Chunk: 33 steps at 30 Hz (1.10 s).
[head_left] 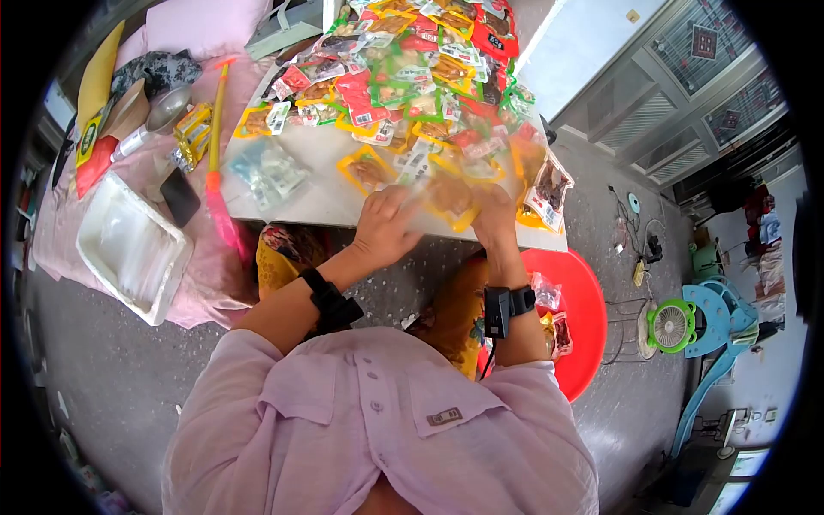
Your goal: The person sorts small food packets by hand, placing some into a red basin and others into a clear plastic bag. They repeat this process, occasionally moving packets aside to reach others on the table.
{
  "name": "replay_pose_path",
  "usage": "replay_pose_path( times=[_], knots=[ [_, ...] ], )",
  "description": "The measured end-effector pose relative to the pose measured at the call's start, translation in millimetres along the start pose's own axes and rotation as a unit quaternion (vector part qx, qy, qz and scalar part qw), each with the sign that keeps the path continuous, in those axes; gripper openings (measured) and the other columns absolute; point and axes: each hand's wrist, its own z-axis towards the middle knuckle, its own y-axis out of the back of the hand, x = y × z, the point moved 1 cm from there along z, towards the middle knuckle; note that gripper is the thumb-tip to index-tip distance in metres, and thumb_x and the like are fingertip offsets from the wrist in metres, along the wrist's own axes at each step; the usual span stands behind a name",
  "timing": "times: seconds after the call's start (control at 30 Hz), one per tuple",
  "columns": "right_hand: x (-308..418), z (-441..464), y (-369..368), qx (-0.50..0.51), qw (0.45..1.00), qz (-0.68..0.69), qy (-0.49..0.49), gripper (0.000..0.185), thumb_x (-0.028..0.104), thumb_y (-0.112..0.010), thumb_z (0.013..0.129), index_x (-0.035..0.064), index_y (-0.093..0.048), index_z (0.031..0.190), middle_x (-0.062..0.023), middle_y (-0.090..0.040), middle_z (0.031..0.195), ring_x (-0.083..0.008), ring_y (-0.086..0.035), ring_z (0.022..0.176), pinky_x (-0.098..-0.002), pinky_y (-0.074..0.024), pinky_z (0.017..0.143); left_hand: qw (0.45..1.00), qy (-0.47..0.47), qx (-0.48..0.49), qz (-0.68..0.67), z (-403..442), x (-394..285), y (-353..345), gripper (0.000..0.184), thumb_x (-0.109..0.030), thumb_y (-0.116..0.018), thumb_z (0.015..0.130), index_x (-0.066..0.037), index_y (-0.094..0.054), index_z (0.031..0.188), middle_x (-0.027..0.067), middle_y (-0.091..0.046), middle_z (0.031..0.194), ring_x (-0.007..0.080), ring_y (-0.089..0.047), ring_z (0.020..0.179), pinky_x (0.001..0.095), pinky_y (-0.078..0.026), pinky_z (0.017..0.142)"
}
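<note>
My right hand [495,216] grips the side of a clear food packet with a yellow border [452,196]. Brown food shows through this packet, which is blurred and hangs over the table's front edge. Just left of it is my left hand [384,225], fingers bent and partly smeared by motion; whether it holds anything cannot be made out. Beyond its knuckles another yellow-bordered packet [367,170] lies on the white table [330,193]. To the right of my right hand, a packet of dark food [548,190] lies at the table's corner.
A large pile of food packets [412,73] covers the far table. Clear packets [268,174] lie at its left. A red basin [588,318] with packets stands right of my legs. On the pink-covered bed [227,292] sits a white foam box [129,249]. A green fan [672,326] stands far right.
</note>
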Motion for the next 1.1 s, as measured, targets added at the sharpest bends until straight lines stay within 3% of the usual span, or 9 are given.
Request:
replay_pose_path(
  times=[0.17, 0.3, 0.37, 0.47, 0.57, 0.7, 0.8, 0.93, 1.1],
  knots=[
    [-17, -16, 0, 0.086, 0.994, 0.019, -0.068, 0.012, 0.013, -0.05, 0.082, 0.0028, -0.05, 0.088, -0.007, -0.057, 0.081, -0.0144, -0.056, 0.067, -0.0233, -0.0458, 0.053, 0.999, -0.037, 0.007, 0.025, 9, -16, 1, 0.05, -0.013, -0.063, 0.057, -0.005, -0.047, 0.105, 0.0137, -0.046, 0.104, 0.0323, -0.046, 0.094, 0.0404, -0.037, 0.079],
    [-13, -35, -12, 0.058, 0.995, 0.017, -0.081, 0.016, 0.018, -0.051, 0.082, 0.0061, -0.05, 0.092, -0.0031, -0.056, 0.085, -0.0128, -0.055, 0.073, -0.0208, -0.0416, 0.054, 0.977, 0.124, 0.07, -0.16, 5, -11, -3, 0.037, -0.012, -0.056, 0.071, -0.005, -0.047, 0.106, 0.0128, -0.05, 0.101, 0.027, -0.052, 0.088, 0.0358, -0.042, 0.073],
    [-22, -37, -4, -0.042, 0.998, -0.031, -0.032, 0.02, 0.019, -0.051, 0.081, 0.0053, -0.049, 0.095, -0.0031, -0.056, 0.088, -0.0127, -0.054, 0.076, -0.0226, -0.042, 0.056, 0.895, 0.29, 0.094, -0.325, 4, -9, -4, 0.03, -0.012, -0.05, 0.079, -0.004, -0.045, 0.107, 0.0118, -0.052, 0.101, 0.0237, -0.054, 0.087, 0.0333, -0.045, 0.072],
    [-50, -34, 18, -0.119, 0.988, -0.098, -0.027, 0.025, 0.02, -0.052, 0.081, 0.0042, -0.048, 0.099, -0.0045, -0.055, 0.094, -0.0142, -0.054, 0.082, -0.027, -0.0443, 0.063, 0.625, 0.448, 0.009, -0.64, -7, 4, -27, 0.028, -0.014, -0.044, 0.084, -0.003, -0.042, 0.11, 0.0107, -0.05, 0.106, 0.0215, -0.052, 0.094, 0.0338, -0.044, 0.077],
    [-61, -50, 15, 0.132, 0.976, 0.122, -0.126, 0.03, 0.019, -0.054, 0.08, 0.0028, -0.047, 0.104, -0.0066, -0.054, 0.098, -0.0166, -0.054, 0.086, -0.0308, -0.0456, 0.07, 0.487, 0.462, 0.031, -0.741, -15, 9, -26, 0.032, -0.012, -0.044, 0.084, -0.002, -0.038, 0.113, 0.0111, -0.049, 0.108, 0.0223, -0.051, 0.096, 0.0356, -0.043, 0.08],
    [-81, -56, 5, 0.091, 0.964, 0.199, -0.152, 0.03, 0.009, -0.051, 0.08, 0.0007, -0.045, 0.108, -0.0098, -0.054, 0.099, -0.0208, -0.055, 0.087, -0.0342, -0.0453, 0.076, 0.434, 0.464, 0.04, -0.771, -23, 8, -30, 0.031, -0.013, -0.045, 0.083, -0.002, -0.039, 0.112, 0.0119, -0.049, 0.109, 0.0217, -0.051, 0.097, 0.0358, -0.042, 0.082],
    [-92, -52, 11, 0.03, 0.971, 0.197, -0.13, 0.027, 0.003, -0.048, 0.079, -0.0003, -0.045, 0.106, -0.0113, -0.054, 0.097, -0.021, -0.055, 0.084, -0.0334, -0.0458, 0.074, 0.506, 0.497, 0.074, -0.701, -26, 6, -29, 0.034, -0.016, -0.049, 0.082, -0.003, -0.041, 0.112, 0.0101, -0.051, 0.104, 0.0199, -0.053, 0.09, 0.0337, -0.044, 0.077],
    [-81, -45, 25, -0.024, 0.983, 0.173, -0.057, 0.022, 0.001, -0.046, 0.078, -0.0003, -0.045, 0.101, -0.0106, -0.054, 0.093, -0.0197, -0.055, 0.082, -0.0323, -0.0464, 0.072, 0.856, 0.397, 0.169, -0.285, -44, 29, -28, 0.029, -0.02, -0.056, 0.076, -0.002, -0.05, 0.098, 0.0063, -0.053, 0.088, 0.0156, -0.053, 0.073, 0.0274, -0.044, 0.065],
    [-76, -38, 47, -0.051, 0.989, 0.133, -0.044, 0.019, 0.001, -0.047, 0.078, 0.0002, -0.044, 0.097, -0.0092, -0.053, 0.089, -0.0193, -0.055, 0.08, -0.0321, -0.0472, 0.07, 0.961, 0.218, 0.17, 0.0, -32, 37, -20, 0.033, -0.022, -0.06, 0.068, -0.001, -0.052, 0.092, 0.013, -0.05, 0.089, 0.0253, -0.052, 0.078, 0.0314, -0.044, 0.067]
  ],
)
